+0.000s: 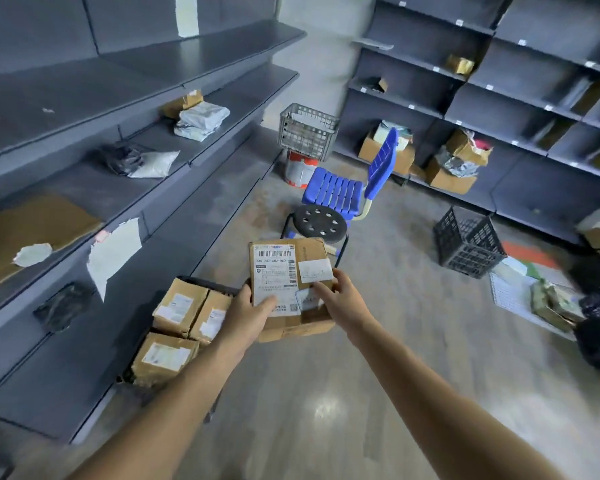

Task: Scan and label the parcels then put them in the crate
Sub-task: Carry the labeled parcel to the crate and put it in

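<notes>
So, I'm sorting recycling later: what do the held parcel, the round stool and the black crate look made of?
Parcel: brown cardboard, matte, with white paper labels stuck on.
Round stool: seat likely moulded black plastic, given its punched holes and slight sheen.
Black crate: open lattice walls suggest rigid plastic, dull finish.

overall: dimmish, flat indoor light with a cool blue-grey cast.
source: overhead, out of frame; it left a soft round glare patch on the floor [326,414] at lower centre.
shadows: weak, soft-edged; darkest under the shelves [66,88] along the left side and in the bottom-left corner.
focus: centre was sharpest; barcode and large digits on the parcel [288,271] were readable, the fine print smeared.
blur: right edge and lower right were streaked, detail lost.
distortion: wide-angle; shelf lines bowed at upper left and upper right.
detail: soft, compressed throughout.
</notes>
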Demonstrator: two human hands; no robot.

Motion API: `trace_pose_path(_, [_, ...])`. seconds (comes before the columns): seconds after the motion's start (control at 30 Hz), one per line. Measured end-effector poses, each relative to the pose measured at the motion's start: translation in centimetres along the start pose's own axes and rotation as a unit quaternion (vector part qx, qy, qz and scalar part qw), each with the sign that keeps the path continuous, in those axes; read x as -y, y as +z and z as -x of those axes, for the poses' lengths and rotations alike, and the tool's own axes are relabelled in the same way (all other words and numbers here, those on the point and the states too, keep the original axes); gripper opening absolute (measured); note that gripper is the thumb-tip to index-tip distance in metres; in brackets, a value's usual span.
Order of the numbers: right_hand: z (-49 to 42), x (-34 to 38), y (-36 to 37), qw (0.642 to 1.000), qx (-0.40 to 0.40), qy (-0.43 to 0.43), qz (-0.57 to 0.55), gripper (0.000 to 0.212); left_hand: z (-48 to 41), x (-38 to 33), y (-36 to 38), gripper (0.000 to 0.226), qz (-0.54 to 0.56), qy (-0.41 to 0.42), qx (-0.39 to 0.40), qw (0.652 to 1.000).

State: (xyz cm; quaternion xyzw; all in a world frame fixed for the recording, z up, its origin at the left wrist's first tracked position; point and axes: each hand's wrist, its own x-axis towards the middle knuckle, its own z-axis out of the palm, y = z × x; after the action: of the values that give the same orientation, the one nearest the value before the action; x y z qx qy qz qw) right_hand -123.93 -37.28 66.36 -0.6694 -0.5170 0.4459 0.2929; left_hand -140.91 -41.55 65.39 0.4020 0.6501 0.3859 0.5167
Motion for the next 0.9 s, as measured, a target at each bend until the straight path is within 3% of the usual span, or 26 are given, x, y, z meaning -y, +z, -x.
trace_pose_path(0.43, [-18.7,1.5,-0.5,0.974,0.207,-0.062,0.066,0.037,-11.0,-1.6,5.0,0.034,0.052,-0.084,-0.182,0.978])
trace_pose_path(0.73, [-26.9,1.7,1.4,0.914,0.390,-0.076,0.084,0.020,-13.1,-3.0,9.8,0.039,0.137,-0.131,-0.347,0.919])
trace_pose_path(0.9, [-28.8,2.1,4.5,0.882,0.439,-0.103,0.134,0.020,-14.5,-1.3,9.1,0.044,0.154,-0.166,-0.390,0.892])
